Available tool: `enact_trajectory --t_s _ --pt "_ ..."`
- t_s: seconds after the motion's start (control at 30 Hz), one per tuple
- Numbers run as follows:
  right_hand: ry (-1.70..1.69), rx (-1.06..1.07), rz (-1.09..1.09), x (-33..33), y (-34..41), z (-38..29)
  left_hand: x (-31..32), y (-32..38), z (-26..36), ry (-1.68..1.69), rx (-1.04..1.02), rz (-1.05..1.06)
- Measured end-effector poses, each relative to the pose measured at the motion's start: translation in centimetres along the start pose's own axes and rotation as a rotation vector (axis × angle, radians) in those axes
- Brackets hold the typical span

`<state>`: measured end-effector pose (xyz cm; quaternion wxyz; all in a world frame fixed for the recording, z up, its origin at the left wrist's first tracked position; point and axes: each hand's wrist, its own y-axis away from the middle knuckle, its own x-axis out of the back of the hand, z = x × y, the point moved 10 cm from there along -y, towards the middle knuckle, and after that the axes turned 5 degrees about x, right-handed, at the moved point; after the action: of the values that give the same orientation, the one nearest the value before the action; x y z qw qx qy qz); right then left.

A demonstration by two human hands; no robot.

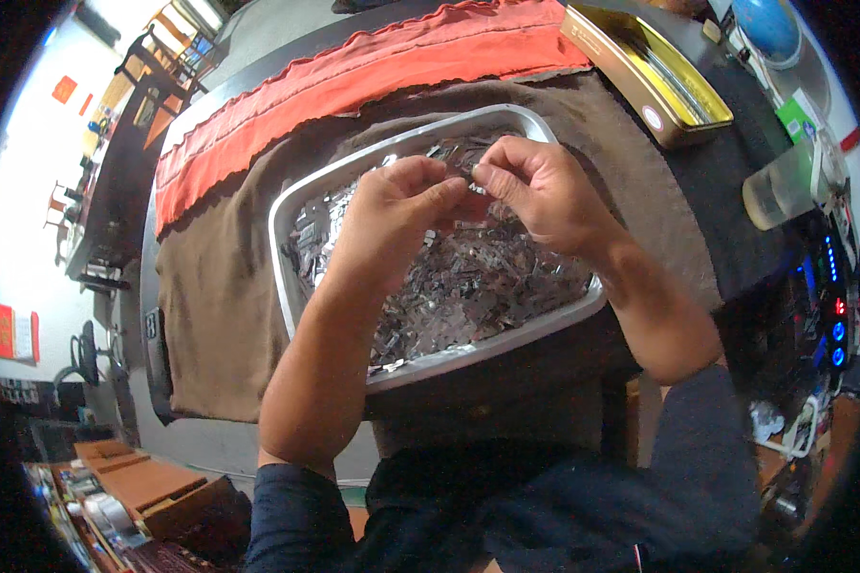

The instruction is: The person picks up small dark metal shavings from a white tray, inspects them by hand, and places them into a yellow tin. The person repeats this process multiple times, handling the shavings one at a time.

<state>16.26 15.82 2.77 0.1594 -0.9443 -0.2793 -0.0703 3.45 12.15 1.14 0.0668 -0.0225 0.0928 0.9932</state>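
Note:
A white-rimmed rectangular tray (437, 369) holds a heap of small metal pieces (466, 286), shiny at the left and darker at the right. Over its far half, my left hand (416, 197) has thumb and fingers brought together, with its back towards the camera. Just to the right, my right hand (527, 183) pinches a tiny piece, seemingly metal, between thumb and index finger. The fingertips of both hands are close to each other above the heap. Whether my left fingers grip anything is hidden by the hand itself.
Under the tray lies a brown cloth (211, 308), with a red cloth (373, 93) along the far side. An open tin box (659, 86) with a yellow interior stands at the far right, near a translucent plastic container (781, 186). Wooden drawers (143, 480) are at the lower left.

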Motion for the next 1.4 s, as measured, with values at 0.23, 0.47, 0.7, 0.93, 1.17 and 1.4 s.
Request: enact_trajectory --t_s 0.23,0.47,0.7,0.93,1.17,1.4 --pt "0.069 0.174 0.047 0.6 0.5 -1.9 -0.3 0.4 0.8 -0.110 -0.080 0.004" --pt "-0.036 0.149 0.296 4.7 -0.3 -0.9 0.6 0.4 0.4 0.040 0.000 0.046" --pt "0.096 0.204 0.150 1.3 0.9 -2.1 0.5 0.2 0.0 0.063 -0.001 0.038" --pt "0.593 0.756 0.334 1.3 3.3 -8.3 -0.1 0.1 -0.4 0.099 0.035 0.013" --pt "0.929 0.875 0.180 -1.9 3.8 -8.8 -1.2 0.2 -0.2 0.247 -0.019 -0.082" --pt "0.950 0.851 0.134 -2.9 3.7 -9.2 -1.4 0.2 -0.2 0.183 -0.066 -0.085"
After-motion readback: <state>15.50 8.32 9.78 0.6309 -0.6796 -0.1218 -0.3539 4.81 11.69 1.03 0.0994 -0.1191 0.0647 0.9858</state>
